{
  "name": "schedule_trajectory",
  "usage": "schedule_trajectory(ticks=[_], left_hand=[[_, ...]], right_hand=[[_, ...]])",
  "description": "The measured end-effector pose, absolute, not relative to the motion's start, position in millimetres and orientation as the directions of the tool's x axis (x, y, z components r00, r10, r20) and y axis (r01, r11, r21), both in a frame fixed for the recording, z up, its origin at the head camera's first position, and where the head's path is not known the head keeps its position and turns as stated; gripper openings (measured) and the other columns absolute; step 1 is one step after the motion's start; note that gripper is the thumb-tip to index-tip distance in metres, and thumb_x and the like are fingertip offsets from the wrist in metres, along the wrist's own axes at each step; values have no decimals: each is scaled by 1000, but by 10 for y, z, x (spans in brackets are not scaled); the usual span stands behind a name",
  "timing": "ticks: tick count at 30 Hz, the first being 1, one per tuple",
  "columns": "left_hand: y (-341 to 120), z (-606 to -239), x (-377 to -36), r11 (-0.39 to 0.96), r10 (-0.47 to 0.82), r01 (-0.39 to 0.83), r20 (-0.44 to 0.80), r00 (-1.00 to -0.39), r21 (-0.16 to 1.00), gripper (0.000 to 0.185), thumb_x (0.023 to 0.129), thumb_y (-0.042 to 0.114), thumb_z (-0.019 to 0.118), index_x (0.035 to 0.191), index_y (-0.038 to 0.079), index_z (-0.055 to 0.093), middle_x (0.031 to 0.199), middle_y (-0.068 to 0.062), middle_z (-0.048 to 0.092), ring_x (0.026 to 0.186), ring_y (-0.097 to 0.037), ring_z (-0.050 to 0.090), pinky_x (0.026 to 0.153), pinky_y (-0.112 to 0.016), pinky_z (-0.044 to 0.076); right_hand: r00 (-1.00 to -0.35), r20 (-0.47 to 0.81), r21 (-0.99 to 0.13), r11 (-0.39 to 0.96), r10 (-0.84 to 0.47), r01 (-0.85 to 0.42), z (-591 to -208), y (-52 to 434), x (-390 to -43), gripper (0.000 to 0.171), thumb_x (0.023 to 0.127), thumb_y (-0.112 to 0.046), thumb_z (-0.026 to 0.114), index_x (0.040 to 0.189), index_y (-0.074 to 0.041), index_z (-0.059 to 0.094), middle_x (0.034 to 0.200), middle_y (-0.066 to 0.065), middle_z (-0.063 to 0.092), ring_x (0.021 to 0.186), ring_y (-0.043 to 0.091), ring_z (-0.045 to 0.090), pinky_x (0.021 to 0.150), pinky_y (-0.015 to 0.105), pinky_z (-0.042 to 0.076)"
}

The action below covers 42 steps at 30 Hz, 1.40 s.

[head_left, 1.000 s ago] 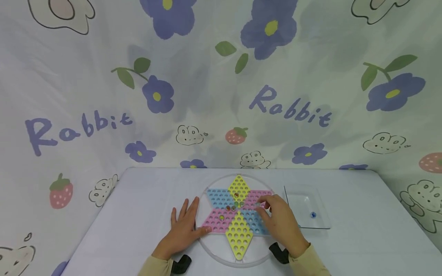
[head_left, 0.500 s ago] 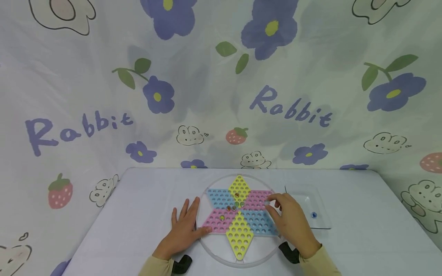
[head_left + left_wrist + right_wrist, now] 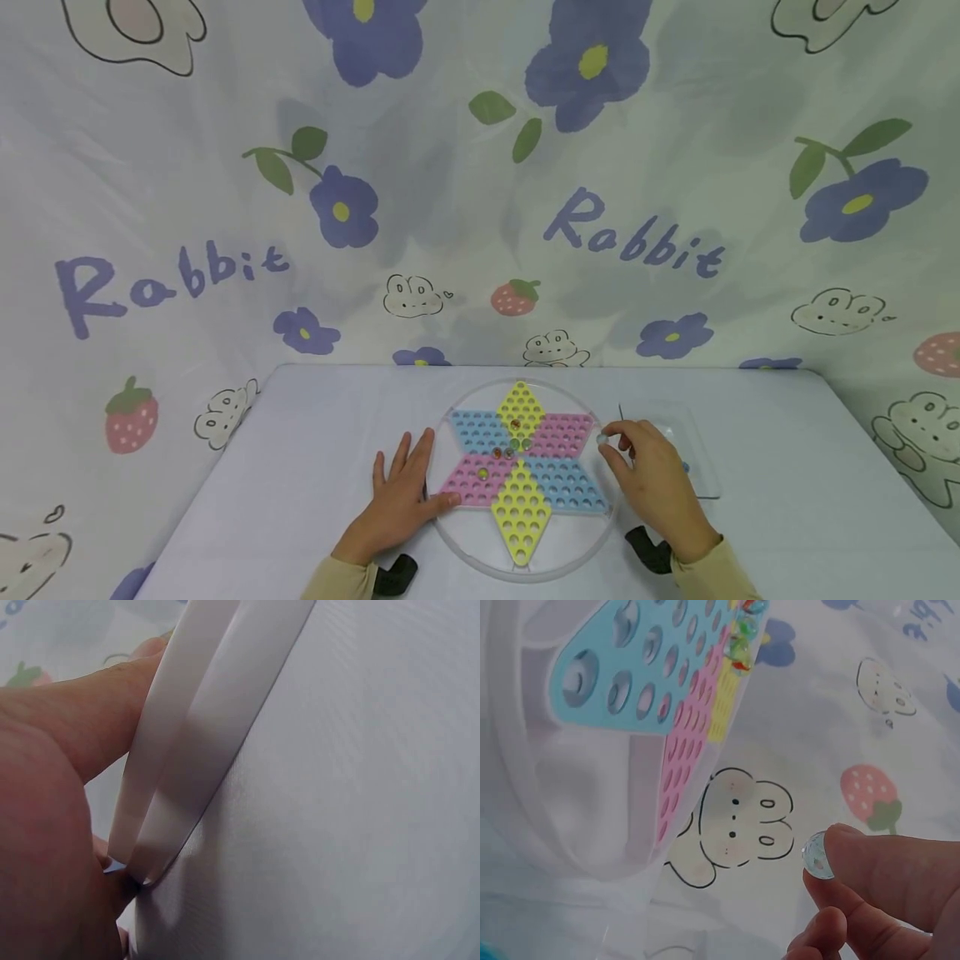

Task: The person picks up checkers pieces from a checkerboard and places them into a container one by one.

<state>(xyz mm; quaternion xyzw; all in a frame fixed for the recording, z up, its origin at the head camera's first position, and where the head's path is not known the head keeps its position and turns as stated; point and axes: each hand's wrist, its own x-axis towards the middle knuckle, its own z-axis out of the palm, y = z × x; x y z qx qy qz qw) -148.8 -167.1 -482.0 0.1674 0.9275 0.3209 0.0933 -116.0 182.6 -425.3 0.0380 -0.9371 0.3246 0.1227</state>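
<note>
The right hand [image 3: 651, 475] pinches a small clear glass marble [image 3: 817, 856] between thumb and fingertip, its other fingers curled in; in the head view the marble [image 3: 602, 437] sits at the fingertips, just past the right rim of the round clear plastic game board with a star of yellow, blue and pink perforated diamonds [image 3: 468, 546]. The hand is raised over the gap between that board and the shallow square clear plastic tray [image 3: 701, 467], which lies on the table just to the board's right and is partly hidden behind the hand.

The left hand [image 3: 401, 496] lies flat on the pale lilac table [image 3: 300, 467], fingers straight and spread, holding nothing; its thumb touches the board's left rim. The left wrist view shows that rim [image 3: 187, 742] pressed against the thumb.

A few coloured glass marbles [image 3: 510, 450] sit in holes near the star's centre, one more on the lower left pink diamond [image 3: 482, 473]. The right wrist view catches several of them [image 3: 741, 641] at the edge of the star. Behind the table hangs a white cloth printed with purple flowers, strawberries, rabbits and the word Rabbit [image 3: 225, 167]
</note>
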Motion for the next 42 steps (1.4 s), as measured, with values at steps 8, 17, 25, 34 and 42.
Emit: schedule_trajectory(ticks=[8, 17, 25, 34, 42], left_hand=[[-1669, -4811, -1500, 744, 366, 235, -88, -926, 626, 103, 92, 53, 66, 160, 0, 11, 166, -19, 17, 152, -42, -3, 111, -65, -18], [-1665, -4842, -1509, 743, 363, 231, -89, -928, 628, 104, 91, 53, 67, 160, -1, 11, 166, -19, 17, 152, -43, -4, 111, -65, -18], [-1666, -4860, -1509, 745, 357, 224, -92, -929, 628, 105, 91, 55, 67, 160, 0, 11, 166, -19, 17, 152, -42, -4, 111, -64, -19], [-1675, -4869, -1506, 744, 367, 237, -85, -927, 625, 104, 91, 55, 66, 161, 0, 10, 166, -18, 16, 152, -42, -5, 111, -65, -19], [-1668, -4854, -1504, 746, 368, 244, -79, -926, 619, 103, 92, 54, 66, 160, -1, 11, 166, -19, 16, 152, -42, -4, 111, -65, -18]], right_hand=[[-965, 261, -600, 788, 31, -137, -4283, 1931, -1171, 17, 93, -10, 72, 108, -2, 71, 83, 0, 54, 75, 17, 51, 64, 31, 45], [-965, 256, -594, 798, 63, -106, -4325, 2068, -1184, 17, 92, -9, 73, 107, -1, 71, 83, 3, 54, 74, 17, 48, 60, 29, 42], [-965, 251, -594, 800, 80, -88, -4389, 2160, -1171, 18, 92, -9, 72, 107, 0, 71, 83, 3, 54, 73, 17, 48, 58, 27, 41], [-959, 270, -566, 820, 87, -85, -4463, 2217, -1167, 16, 92, -7, 72, 105, 2, 70, 82, 5, 55, 70, 16, 47, 59, 29, 41], [-965, 257, -532, 841, 51, -97, -4509, 2252, -1199, 17, 89, -6, 73, 103, 3, 70, 80, 6, 55, 65, 15, 45, 58, 30, 41]])
